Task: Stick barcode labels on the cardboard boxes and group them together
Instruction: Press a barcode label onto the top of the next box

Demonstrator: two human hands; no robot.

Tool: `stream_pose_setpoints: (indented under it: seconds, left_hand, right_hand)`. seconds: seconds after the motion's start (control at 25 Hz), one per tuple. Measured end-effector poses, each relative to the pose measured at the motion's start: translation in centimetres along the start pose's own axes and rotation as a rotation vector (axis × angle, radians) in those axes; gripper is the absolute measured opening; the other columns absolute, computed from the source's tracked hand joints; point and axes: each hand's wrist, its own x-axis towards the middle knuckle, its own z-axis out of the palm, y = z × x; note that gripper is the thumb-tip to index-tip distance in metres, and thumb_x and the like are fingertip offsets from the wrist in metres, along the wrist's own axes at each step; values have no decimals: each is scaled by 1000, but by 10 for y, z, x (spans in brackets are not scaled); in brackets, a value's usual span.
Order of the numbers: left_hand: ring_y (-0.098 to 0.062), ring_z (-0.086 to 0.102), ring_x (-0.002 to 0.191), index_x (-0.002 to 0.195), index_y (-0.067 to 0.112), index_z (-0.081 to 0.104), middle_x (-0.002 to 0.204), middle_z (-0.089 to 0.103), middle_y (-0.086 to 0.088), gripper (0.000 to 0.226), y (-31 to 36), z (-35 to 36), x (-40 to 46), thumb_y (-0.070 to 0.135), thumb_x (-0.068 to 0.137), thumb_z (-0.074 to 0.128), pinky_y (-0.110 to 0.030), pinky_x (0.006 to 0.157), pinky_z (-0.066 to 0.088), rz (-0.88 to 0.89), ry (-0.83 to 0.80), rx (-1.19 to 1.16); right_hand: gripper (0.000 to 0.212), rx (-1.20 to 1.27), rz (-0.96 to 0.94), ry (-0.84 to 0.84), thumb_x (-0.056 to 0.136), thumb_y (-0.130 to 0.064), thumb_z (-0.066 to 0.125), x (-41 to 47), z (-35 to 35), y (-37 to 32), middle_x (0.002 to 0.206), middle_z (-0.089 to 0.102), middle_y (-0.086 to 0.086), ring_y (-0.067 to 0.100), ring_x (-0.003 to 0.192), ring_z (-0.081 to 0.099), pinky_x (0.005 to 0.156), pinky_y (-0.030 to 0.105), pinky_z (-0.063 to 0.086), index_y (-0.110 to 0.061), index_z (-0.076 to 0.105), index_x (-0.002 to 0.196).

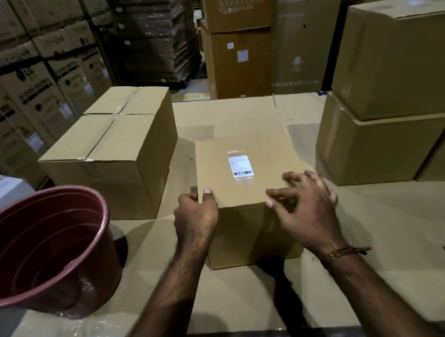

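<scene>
Labelling looks done on the box point(244, 165) at centre; grouping appears to be the step in hand. Sits flat on the cardboard-covered table point(385, 230), between the taped box point(114, 156) at left and the stack point(397, 100) at right, apart from both. Bears a label point(240, 166) on its top face, under a clear tape patch, right of the top's middle. Long axis of the box hard to judge in the wide-angle view: top reads slightly deeper than wide, running away from the body, near face square to the camera. Label upright in portrait, long side along that same away-running line, barcode at the near end, so readable from the person's side. Left hand point(196, 219) grips the near-left top corner, thumb on the top face, fingers curled over the left edge. Right hand point(305, 204) at the near-right corner, fingers spread and bent; firm grip or mere touch, cannot tell, motion blur there. Next move probably calls for a firm hold at both near corners, then a slide or lift toward one neighbour; which one, cannot tell. Red bucket point(39, 249) stands well to the left, out of either path. Worth keeping the label face up and the box square when setting it beside the others.
</scene>
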Motion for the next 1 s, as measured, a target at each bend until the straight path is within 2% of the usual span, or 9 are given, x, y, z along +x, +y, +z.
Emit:
stream_pose_setpoints:
  seconds: [0.12,0.28,0.44,0.56,0.76,0.92,1.0]
  left_hand:
    - [-32,61,121,146,15,49,139,61,-10,61,-17,-18,-9,61,105,49,-45,95,55,23,-98,106]
    - [-35,58,130,150,16,44,146,57,-12,67,-23,-32,-17,64,103,49,-47,96,53,55,-174,240]
    - [-34,45,141,157,19,34,156,42,-11,67,-13,-30,-20,47,102,61,-53,107,48,210,-126,295]
    - [-31,34,150,161,22,32,165,31,-6,73,3,-22,-15,38,100,67,-56,116,42,380,-109,290]
    - [-35,16,161,167,21,23,176,14,-11,89,16,-1,6,54,96,66,-58,124,32,478,-188,414]
    - [-32,0,164,169,27,15,179,1,-6,99,19,6,17,70,92,61,-63,123,26,490,-231,515]
    - [-29,-4,164,169,29,14,179,-2,-2,101,17,7,19,75,91,58,-66,120,28,491,-236,570]
  right_hand:
    - [25,-14,36,5,88,-48,79,-32,-5,-9,148,57,-19,19,154,31,117,54,27,-48,79,113]
    - [26,-60,49,1,90,-52,75,-57,-14,-15,147,56,-20,18,153,31,117,55,27,-46,77,114]
    - [28,-173,24,38,90,-56,71,-53,-14,-23,136,63,-15,22,141,43,115,51,30,-41,78,112]
    - [31,-182,-31,47,95,-49,68,-29,-13,-24,127,69,-10,24,128,50,108,46,37,-34,77,119]
    - [33,-31,-135,-58,104,-28,62,33,5,-22,124,71,3,24,116,64,100,39,54,-19,71,135]
    - [41,-137,-153,-129,106,-30,57,75,21,-24,126,61,7,28,110,66,96,42,56,-20,64,144]
    - [36,-220,-177,-157,105,-33,56,86,29,-28,120,59,9,31,106,64,91,44,57,-19,67,137]
